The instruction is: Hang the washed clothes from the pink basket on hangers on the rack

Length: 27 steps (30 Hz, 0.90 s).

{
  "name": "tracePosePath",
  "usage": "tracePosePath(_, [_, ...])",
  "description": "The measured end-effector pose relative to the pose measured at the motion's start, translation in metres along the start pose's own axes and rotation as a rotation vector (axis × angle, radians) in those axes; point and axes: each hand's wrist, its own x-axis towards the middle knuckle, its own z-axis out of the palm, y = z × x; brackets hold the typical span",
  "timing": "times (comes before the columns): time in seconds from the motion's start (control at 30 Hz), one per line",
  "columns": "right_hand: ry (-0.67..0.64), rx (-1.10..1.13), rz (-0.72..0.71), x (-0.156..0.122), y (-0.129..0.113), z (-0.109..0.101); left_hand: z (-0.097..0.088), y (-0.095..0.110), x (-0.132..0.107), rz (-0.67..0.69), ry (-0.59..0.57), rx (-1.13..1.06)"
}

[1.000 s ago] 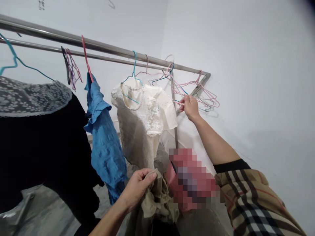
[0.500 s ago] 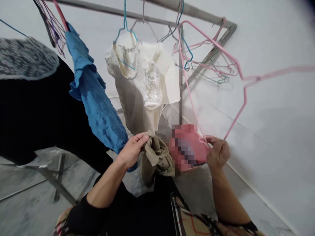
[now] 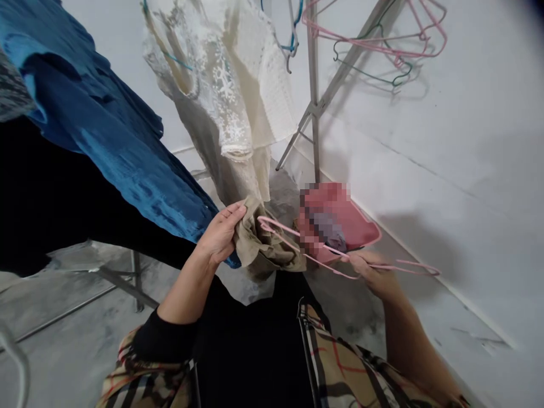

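My left hand point(image 3: 221, 229) is closed on the top edge of a bunched khaki garment point(image 3: 272, 249), which hangs below and to the right of the fingers. My right hand point(image 3: 374, 272) grips a pink hanger point(image 3: 327, 263) near its hook end. The hanger lies nearly flat in the air, its far end pointing left and overlapping the khaki cloth in view. Whether that end is inside the garment or in front of it is hard to tell. Behind the hanger stands a pink basket point(image 3: 368, 229) with a greyish-purple cloth point(image 3: 329, 229) in it.
White lace tops point(image 3: 233, 113) hang ahead. A long blue garment point(image 3: 114, 153) and black clothing point(image 3: 63, 198) hang at the left. Spare pink hangers point(image 3: 382, 42) and a green hanger point(image 3: 374, 71) hang by the metal rack post point(image 3: 314, 130). A white wall point(image 3: 480, 170) bounds the right.
The pink hanger has swung down from upright to nearly flat, its far end now at the khaki garment. My view has tilted lower. The left hand still holds the garment.
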Motion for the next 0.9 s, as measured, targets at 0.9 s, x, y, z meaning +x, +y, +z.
tracePosePath(0.9, [0.543, 0.109, -0.220, 0.060, -0.017, 0.074, 0.007, 0.002, -0.023, 0.753, -0.037, 1.744])
